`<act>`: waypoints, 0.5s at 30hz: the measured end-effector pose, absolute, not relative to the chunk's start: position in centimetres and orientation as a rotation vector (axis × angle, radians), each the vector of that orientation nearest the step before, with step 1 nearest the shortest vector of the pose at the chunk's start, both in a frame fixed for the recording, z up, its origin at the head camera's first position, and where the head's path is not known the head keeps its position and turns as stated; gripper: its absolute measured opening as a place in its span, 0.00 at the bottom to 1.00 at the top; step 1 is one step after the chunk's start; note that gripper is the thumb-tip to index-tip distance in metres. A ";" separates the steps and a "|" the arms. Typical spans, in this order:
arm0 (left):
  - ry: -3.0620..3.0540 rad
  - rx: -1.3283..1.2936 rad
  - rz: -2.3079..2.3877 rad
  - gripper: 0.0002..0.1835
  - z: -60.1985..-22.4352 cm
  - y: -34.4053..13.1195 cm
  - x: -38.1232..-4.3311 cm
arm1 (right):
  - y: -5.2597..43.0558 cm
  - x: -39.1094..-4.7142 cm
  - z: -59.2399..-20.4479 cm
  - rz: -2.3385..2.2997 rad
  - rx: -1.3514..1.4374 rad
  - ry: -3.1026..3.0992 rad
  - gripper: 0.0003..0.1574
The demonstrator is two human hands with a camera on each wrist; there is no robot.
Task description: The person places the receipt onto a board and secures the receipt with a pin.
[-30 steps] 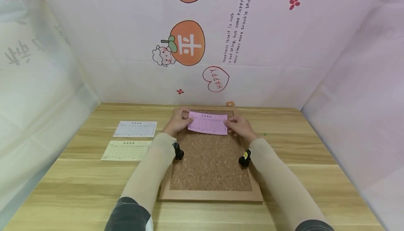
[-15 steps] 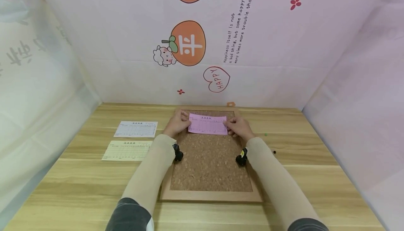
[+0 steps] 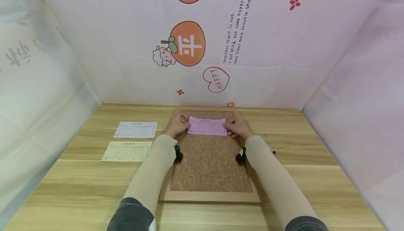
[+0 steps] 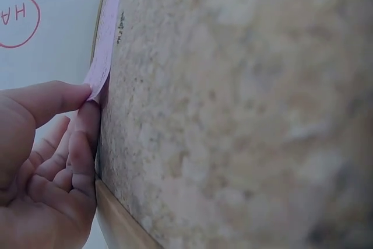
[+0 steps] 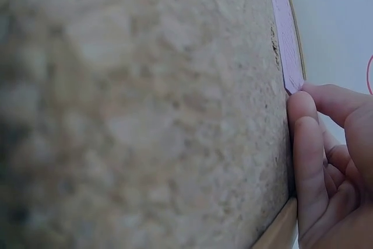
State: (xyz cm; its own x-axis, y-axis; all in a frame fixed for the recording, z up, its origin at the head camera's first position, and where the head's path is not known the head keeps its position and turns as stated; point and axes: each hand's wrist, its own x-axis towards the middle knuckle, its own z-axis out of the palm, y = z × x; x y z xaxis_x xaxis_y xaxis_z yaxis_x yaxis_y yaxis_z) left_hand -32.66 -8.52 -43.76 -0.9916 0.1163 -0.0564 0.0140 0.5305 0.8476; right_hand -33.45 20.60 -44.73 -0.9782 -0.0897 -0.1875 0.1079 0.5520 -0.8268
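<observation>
A pink printed paper slip (image 3: 207, 127) lies stretched between both hands over the far part of a wood-framed cork board (image 3: 211, 164). My left hand (image 3: 177, 124) pinches the slip's left end between thumb and fingers; in the left wrist view that end of the pink slip (image 4: 104, 56) bends up off the cork. At the other end, my right hand (image 3: 238, 127) pinches the right edge with thumb and forefinger. The right wrist view shows the slip (image 5: 285, 39) close against the cork, the fingers' backs near the board's surface.
On the table (image 3: 82, 185), left of the board, lie a white printed slip (image 3: 135, 130) and a yellow printed slip (image 3: 126, 151). A tiny black item (image 3: 274, 152) and a tiny green item (image 3: 266, 134) lie to the right. A printed white sheet (image 3: 268, 83) stands behind the table.
The pink slip has come down a little toward the cork board and nearer to me, held by both hands throughout. The right forearm has shifted slightly inward, uncovering the black item.
</observation>
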 end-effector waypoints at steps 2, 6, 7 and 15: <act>2.670 0.113 1.452 0.19 -43.7 -8.5 -32.6 | 20.6 -33.6 -44.8 -1.380 0.019 2.579 0.17; 2.689 0.092 1.433 0.19 -43.7 -8.4 -32.4 | 20.4 -33.9 -45.0 -1.359 0.022 2.587 0.15; 2.693 0.089 1.429 0.19 -43.7 -8.4 -32.4 | 20.3 -33.8 -44.9 -1.352 0.021 2.590 0.15; 2.718 0.078 1.414 0.19 -43.6 -8.1 -32.4 | 20.4 -33.5 -44.4 -1.367 0.027 2.568 0.14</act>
